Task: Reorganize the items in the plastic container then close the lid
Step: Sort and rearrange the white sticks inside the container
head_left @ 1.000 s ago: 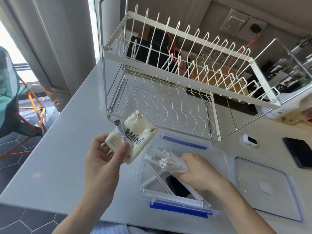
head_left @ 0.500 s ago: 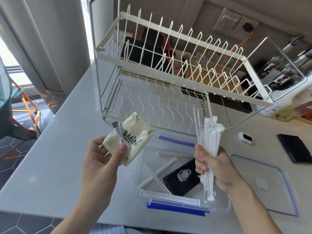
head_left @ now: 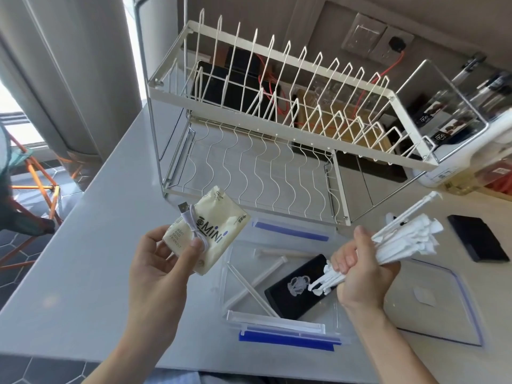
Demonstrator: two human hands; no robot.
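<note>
The right hand gripped a bundle of white paper-wrapped straws at mid-right; the left hand pinched a cream tissue pack, apparently with a white cable.

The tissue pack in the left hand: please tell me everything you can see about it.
The tissue pack is a soft cream plastic packet printed "MiNi" in dark letters. The left hand holds it tilted above the counter, left of the open container. A coiled white USB cable is pressed against its front under the thumb.
</note>
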